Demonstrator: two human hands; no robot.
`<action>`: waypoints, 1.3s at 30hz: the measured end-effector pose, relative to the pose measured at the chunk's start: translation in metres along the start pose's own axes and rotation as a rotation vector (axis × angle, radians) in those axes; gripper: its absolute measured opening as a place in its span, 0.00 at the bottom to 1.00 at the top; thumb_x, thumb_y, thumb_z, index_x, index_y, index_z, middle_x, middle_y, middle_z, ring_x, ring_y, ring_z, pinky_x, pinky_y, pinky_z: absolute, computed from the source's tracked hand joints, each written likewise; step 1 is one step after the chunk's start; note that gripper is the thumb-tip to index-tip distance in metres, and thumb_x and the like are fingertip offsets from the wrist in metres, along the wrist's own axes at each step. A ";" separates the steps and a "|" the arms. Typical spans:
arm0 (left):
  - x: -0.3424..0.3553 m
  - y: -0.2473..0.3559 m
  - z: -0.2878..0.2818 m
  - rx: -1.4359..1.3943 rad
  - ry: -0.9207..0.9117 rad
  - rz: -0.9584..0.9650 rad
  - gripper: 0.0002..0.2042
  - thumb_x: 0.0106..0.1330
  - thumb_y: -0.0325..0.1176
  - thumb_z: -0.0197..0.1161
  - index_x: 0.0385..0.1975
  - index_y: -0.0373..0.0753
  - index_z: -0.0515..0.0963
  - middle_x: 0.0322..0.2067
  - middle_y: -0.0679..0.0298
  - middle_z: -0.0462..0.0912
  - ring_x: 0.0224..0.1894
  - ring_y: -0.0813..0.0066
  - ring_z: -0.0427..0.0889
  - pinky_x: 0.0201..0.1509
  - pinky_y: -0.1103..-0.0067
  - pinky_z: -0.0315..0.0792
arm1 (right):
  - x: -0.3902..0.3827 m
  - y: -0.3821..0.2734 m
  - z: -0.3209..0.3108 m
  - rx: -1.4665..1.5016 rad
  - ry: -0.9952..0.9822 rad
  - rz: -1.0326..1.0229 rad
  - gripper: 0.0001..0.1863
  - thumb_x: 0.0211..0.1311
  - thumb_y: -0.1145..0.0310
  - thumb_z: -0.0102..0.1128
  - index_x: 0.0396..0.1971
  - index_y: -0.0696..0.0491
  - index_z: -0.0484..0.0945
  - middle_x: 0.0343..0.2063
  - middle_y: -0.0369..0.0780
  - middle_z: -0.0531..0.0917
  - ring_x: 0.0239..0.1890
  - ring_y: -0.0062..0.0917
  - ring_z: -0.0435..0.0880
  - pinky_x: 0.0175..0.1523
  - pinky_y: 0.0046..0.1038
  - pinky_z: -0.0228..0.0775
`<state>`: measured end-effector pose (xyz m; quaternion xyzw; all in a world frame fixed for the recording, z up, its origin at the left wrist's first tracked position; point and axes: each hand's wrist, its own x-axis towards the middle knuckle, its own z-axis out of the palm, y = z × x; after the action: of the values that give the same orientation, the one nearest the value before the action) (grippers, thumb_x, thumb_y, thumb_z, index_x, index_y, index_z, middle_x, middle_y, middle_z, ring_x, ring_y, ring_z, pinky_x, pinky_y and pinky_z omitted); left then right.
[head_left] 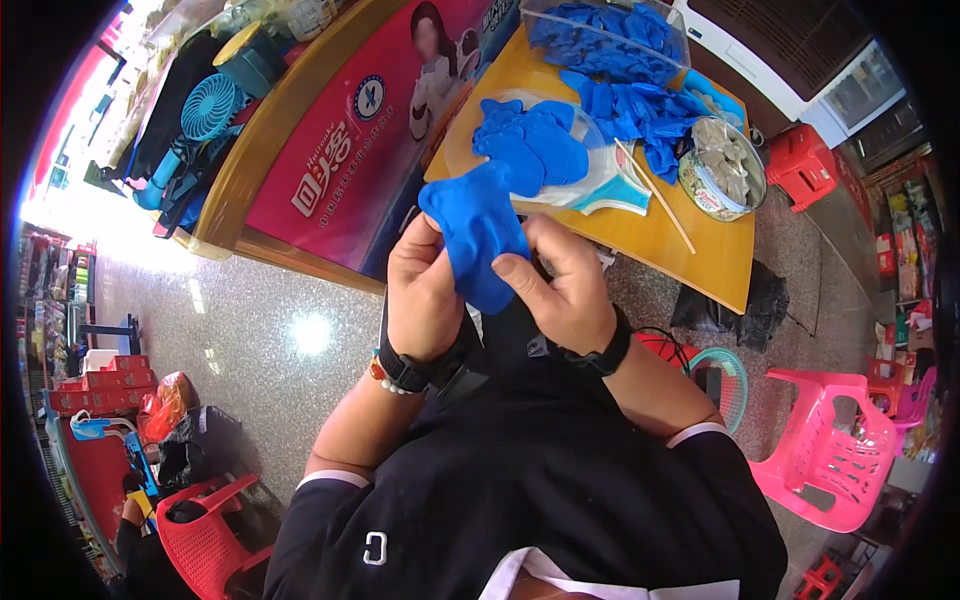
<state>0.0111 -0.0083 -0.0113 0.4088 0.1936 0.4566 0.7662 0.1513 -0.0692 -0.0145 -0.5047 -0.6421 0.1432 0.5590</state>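
Between my two hands is a soft, thin blue piece (pixel 482 235) with a rounded, lobed outline, held up in front of my chest. My left hand (pixel 420 290) pinches its left edge between thumb and fingers. On the other side my right hand (pixel 568 285) grips the right edge, its thumb lying on the front. Just beyond, similar flat blue pieces (pixel 545 150) are stacked on a clear round tray, partly covered by the held one. A heap of crumpled blue pieces (pixel 630 105) lies farther back on the wooden table (pixel 715 265).
A clear bin (pixel 605 45) of blue pieces stands at the table's far end. A round tub (pixel 720 170) holds greyish pieces, near a thin wooden stick (pixel 655 195) and a white-and-teal item (pixel 615 185). A counter (pixel 330 150) borders the left; a pink chair (pixel 835 450) stands right.
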 end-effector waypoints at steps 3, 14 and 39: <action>-0.002 0.000 0.002 0.074 -0.001 0.029 0.07 0.62 0.24 0.59 0.39 0.35 0.76 0.37 0.65 0.81 0.38 0.82 0.79 0.44 0.84 0.72 | 0.009 -0.008 0.000 0.649 0.119 0.418 0.08 0.62 0.69 0.61 0.28 0.56 0.73 0.22 0.29 0.74 0.26 0.08 0.69 0.30 0.14 0.63; 0.000 -0.003 0.001 0.002 -0.010 0.127 0.05 0.66 0.26 0.57 0.39 0.36 0.74 0.35 0.67 0.80 0.36 0.83 0.78 0.42 0.85 0.72 | -0.005 -0.010 0.007 0.529 0.061 0.304 0.05 0.61 0.72 0.59 0.29 0.56 0.73 0.22 0.30 0.74 0.24 0.10 0.70 0.30 0.16 0.63; -0.008 0.007 0.009 -0.001 -0.063 0.058 0.07 0.62 0.26 0.59 0.39 0.37 0.74 0.34 0.68 0.79 0.34 0.85 0.77 0.38 0.87 0.71 | 0.008 -0.025 0.001 0.073 0.069 -0.064 0.04 0.55 0.76 0.59 0.25 0.55 0.72 0.20 0.38 0.74 0.24 0.30 0.71 0.31 0.28 0.63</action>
<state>0.0090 -0.0168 -0.0009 0.4279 0.1571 0.4656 0.7585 0.1395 -0.0736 0.0092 -0.4681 -0.6325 0.1310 0.6031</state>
